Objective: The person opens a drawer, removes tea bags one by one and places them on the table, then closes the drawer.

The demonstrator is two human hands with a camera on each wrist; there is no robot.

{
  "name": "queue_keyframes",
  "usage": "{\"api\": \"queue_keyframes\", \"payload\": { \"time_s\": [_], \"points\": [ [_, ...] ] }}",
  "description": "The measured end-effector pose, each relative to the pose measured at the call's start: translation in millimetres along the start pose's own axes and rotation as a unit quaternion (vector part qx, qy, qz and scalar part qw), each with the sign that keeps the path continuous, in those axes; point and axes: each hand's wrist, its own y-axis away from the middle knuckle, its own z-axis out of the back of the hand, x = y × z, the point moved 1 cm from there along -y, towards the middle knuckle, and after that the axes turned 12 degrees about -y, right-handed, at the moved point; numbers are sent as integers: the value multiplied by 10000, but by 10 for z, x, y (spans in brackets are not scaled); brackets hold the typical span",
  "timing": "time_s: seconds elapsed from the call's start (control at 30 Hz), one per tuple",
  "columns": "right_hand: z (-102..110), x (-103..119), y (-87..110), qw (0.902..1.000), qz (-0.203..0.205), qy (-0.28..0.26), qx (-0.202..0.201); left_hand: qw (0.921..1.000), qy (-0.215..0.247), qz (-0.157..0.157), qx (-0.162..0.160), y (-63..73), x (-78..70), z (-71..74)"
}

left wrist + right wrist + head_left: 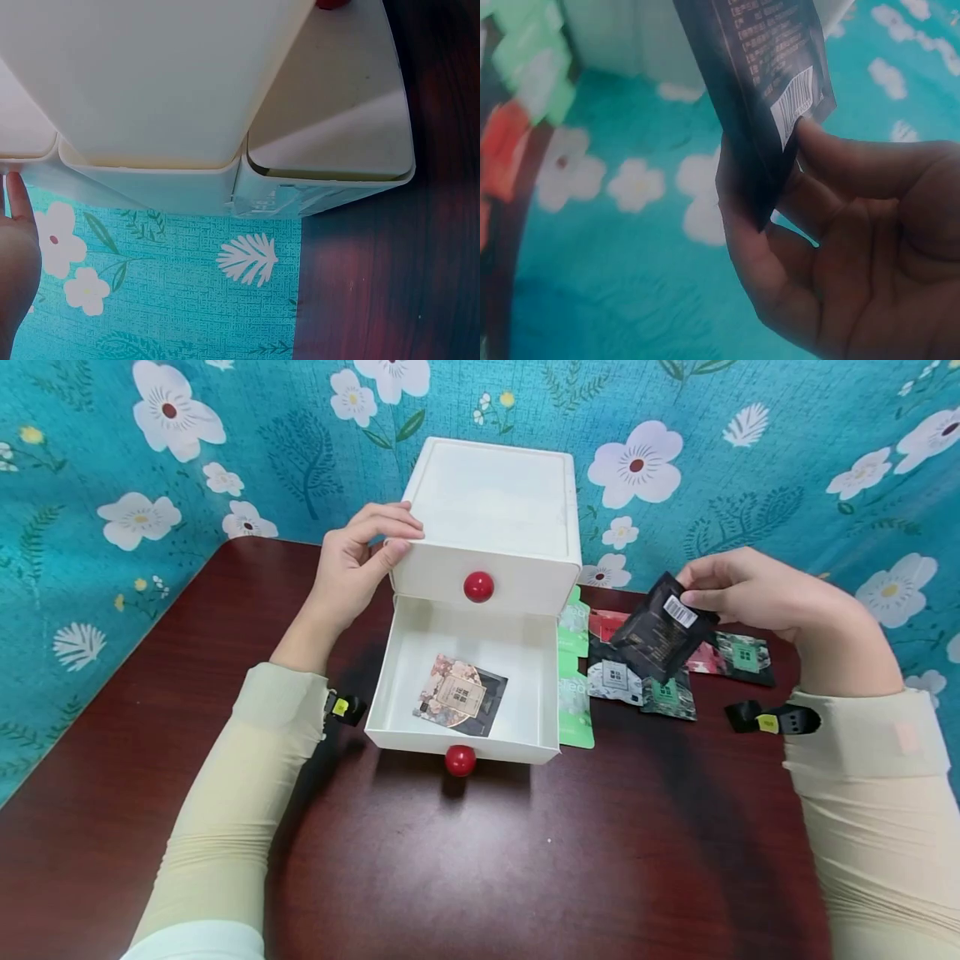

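In the head view, my left hand rests on the upper left front corner of a white drawer cabinet, fingers on top and thumb at the front. At the left wrist view's edge, fingers touch the cabinet's side. Below the top drawer, another drawer is pulled out, with a pink-and-black sachet lying flat inside. My right hand pinches a black sachet by one corner, thumb beside the barcode, above other sachets. Close up in the right wrist view, that sachet hangs tilted between thumb and fingers.
Several sachets lie right of the cabinet, among them a white one, a dark green one and light green packets. Red round knobs jut from the drawers. Behind the dark table hangs a blue floral cloth.
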Motion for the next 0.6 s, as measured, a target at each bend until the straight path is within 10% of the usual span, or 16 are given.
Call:
{"api": "queue_keyframes", "payload": {
  "time_s": [0.6],
  "points": [
    [210,-951,-142,9913,-451,847,899,10000,21,41,-82,3,5,37]
  ]
}}
